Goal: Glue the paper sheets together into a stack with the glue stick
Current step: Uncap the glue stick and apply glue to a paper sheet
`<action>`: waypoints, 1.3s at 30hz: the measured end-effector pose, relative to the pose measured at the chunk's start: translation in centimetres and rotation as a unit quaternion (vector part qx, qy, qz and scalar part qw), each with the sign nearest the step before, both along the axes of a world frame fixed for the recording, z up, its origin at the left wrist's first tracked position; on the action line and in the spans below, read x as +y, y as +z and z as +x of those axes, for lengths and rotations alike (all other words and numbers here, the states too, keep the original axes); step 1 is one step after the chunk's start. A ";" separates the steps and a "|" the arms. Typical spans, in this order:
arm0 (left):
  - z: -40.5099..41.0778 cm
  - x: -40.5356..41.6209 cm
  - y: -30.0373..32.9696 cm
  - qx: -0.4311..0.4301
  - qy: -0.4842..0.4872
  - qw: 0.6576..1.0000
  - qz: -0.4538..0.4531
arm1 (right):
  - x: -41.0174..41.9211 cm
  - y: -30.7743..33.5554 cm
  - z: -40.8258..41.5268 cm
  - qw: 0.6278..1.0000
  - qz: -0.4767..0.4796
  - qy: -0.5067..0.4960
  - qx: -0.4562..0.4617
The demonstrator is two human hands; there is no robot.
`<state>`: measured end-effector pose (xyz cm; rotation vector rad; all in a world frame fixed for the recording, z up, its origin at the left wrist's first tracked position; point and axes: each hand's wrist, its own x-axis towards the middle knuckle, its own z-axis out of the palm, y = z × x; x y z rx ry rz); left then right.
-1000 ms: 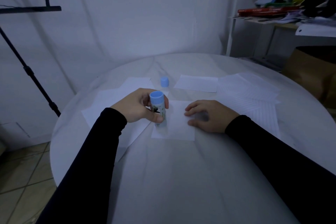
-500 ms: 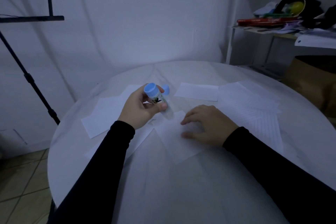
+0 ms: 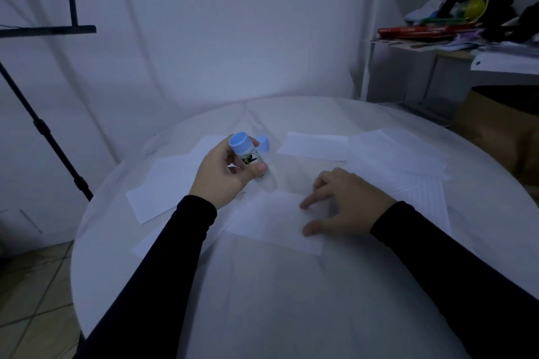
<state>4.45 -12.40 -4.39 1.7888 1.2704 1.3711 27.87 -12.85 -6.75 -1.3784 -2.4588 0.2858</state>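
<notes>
Left hand (image 3: pixel 224 176) grips glue stick (image 3: pixel 250 162), lifted at 10 o'clock; right hand (image 3: pixel 347 201) fingertips spread, pinning sheet (image 3: pixel 271 224). I judge gluing step; next, lower stick.

1. Round white table (image 3: pixel 291 315): smooth, faintly veined, with a dull sheen.
2. Thin white paper sheets (image 3: pixel 277 224): matt and flat.
3. Blue-based plastic glue stick (image 3: pixel 248 159): smooth, slightly glossy, with a printed label.
4. Loose blue plastic cap (image 3: pixel 264 143): smooth.
5. Black sleeves (image 3: pixel 163 271): matt cloth.

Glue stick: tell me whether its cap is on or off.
Off. The left hand holds the glue stick tilted, its lower end bare, and the blue cap stands apart on the table behind it.
</notes>
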 end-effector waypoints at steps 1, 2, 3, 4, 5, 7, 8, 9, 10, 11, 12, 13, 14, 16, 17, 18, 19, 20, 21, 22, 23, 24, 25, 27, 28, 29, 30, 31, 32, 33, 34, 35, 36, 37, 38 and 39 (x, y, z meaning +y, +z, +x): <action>0.0 0.1 0.0 0.001 -0.001 1.000 -0.001 | -0.2 0.0 -0.2 1.000 -0.009 0.011 -0.004; 0.1 0.1 -0.1 0.003 -0.003 1.000 -0.004 | -0.3 -0.1 -0.4 1.000 -0.014 0.022 0.000; 0.2 0.1 -0.2 0.007 -0.005 1.000 -0.004 | -0.3 -0.2 -0.5 0.999 -0.015 0.035 0.004; 0.3 0.1 -0.2 0.010 -0.008 1.000 -0.004 | -0.2 -0.2 -0.5 0.999 -0.021 0.046 0.007; 0.4 0.0 -0.2 0.012 -0.013 1.000 -0.003 | -0.1 -0.3 -0.4 0.998 -0.030 0.054 0.010; 0.8 0.0 -0.2 0.016 -0.021 1.000 -0.003 | 0.0 -0.4 0.0 0.997 -0.040 0.057 0.020; 0.9 0.0 -0.2 0.024 -0.021 0.999 -0.002 | 0.0 -0.4 0.2 0.998 -0.035 0.048 0.025; 1.1 0.0 -0.2 0.034 -0.020 0.999 -0.001 | 0.0 -0.5 0.5 0.999 -0.023 0.031 0.029; 1.2 0.1 -0.2 0.039 -0.019 0.999 -0.003 | 0.0 -0.6 0.9 0.999 -0.010 0.007 0.031; 1.4 0.2 -0.2 0.041 -0.020 0.999 -0.005 | -0.2 -0.8 1.2 0.999 0.000 -0.021 0.032; 1.6 0.3 -0.2 0.041 -0.021 0.999 -0.006 | -0.4 -1.0 1.5 0.998 0.006 -0.048 0.035; 1.9 0.5 -0.1 0.042 -0.021 0.999 -0.004 | -0.6 -1.2 1.7 0.997 0.010 -0.066 0.034; 2.3 0.6 0.1 0.045 -0.020 0.999 0.001 | -0.7 -1.5 1.8 0.997 0.019 -0.076 0.024; 3.2 1.0 0.4 0.053 -0.023 0.998 0.009 | -1.0 -1.7 1.7 0.997 0.036 -0.073 -0.005; 3.6 1.1 0.5 0.059 -0.028 0.998 0.012 | -1.0 -1.7 1.5 0.997 0.037 -0.065 -0.013; 3.9 1.3 0.6 0.067 -0.034 0.997 0.014 | -1.0 -1.7 1.4 0.998 0.036 -0.055 -0.015; 4.2 1.5 0.6 0.073 -0.039 0.996 0.015 | -1.0 -1.7 1.3 0.998 0.034 -0.043 -0.012; 4.4 1.7 0.6 0.080 -0.041 0.996 0.015 | -1.0 -1.6 1.3 0.999 0.033 -0.031 -0.006; 4.5 1.8 0.5 0.087 -0.041 0.995 0.016 | -1.0 -1.7 1.2 0.999 0.032 -0.022 -0.002; 4.6 1.9 0.5 0.095 -0.039 0.995 0.017 | -1.0 -1.8 1.3 0.999 0.031 -0.017 0.001; 4.8 2.0 0.4 0.103 -0.038 0.994 0.015 | -1.0 -1.8 1.2 0.999 0.029 -0.017 0.001; 4.9 2.1 0.3 0.108 -0.038 0.993 0.012 | -1.0 -1.8 1.3 0.999 0.028 -0.019 0.000; 5.0 2.2 0.2 0.111 -0.039 0.993 0.007 | -1.0 -1.8 1.3 0.999 0.027 -0.022 -0.001; 5.2 2.3 0.1 0.118 -0.043 0.992 0.001 | -1.0 -1.8 1.3 0.999 0.029 -0.025 -0.001; 5.4 2.4 0.0 0.123 -0.044 0.991 0.000 | -1.1 -1.8 1.3 0.999 0.028 -0.027 -0.003; 5.5 2.5 -0.1 0.126 -0.047 0.991 -0.001 | -1.1 -1.8 1.3 0.999 0.024 -0.030 -0.006; 5.7 2.5 -0.1 0.127 -0.051 0.991 -0.002 | -1.1 -1.8 1.3 0.999 0.021 -0.032 -0.007; 5.8 2.6 -0.2 0.129 -0.056 0.990 -0.004 | -1.1 -1.8 1.3 0.999 0.017 -0.034 -0.004; 5.9 2.6 -0.3 0.133 -0.060 0.989 -0.004 | -1.1 -1.8 1.3 0.999 0.012 -0.036 0.000; 5.9 2.6 -0.4 0.141 -0.062 0.988 -0.002 | -1.2 -1.7 1.3 0.999 0.005 -0.038 0.000; 5.9 2.7 -0.5 0.149 -0.063 0.987 -0.001 | -1.2 -1.7 1.3 0.999 -0.004 -0.043 -0.002; 5.9 2.7 -0.6 0.154 -0.064 0.986 -0.001 | -1.3 -1.6 1.2 0.999 -0.009 -0.048 -0.002; 5.9 2.7 -0.7 0.155 -0.065 0.986 -0.002 | -1.3 -1.6 1.1 0.999 -0.008 -0.053 0.005; 5.9 2.8 -0.7 0.157 -0.067 0.985 -0.004 | -1.3 -1.7 1.0 0.998 -0.003 -0.058 0.012; 5.9 2.7 -0.6 0.162 -0.071 0.984 -0.005 | -1.3 -1.8 0.9 0.998 0.003 -0.064 0.019; 5.9 2.7 -0.5 0.170 -0.076 0.982 -0.004 | -1.3 -1.8 0.8 0.997 0.007 -0.071 0.021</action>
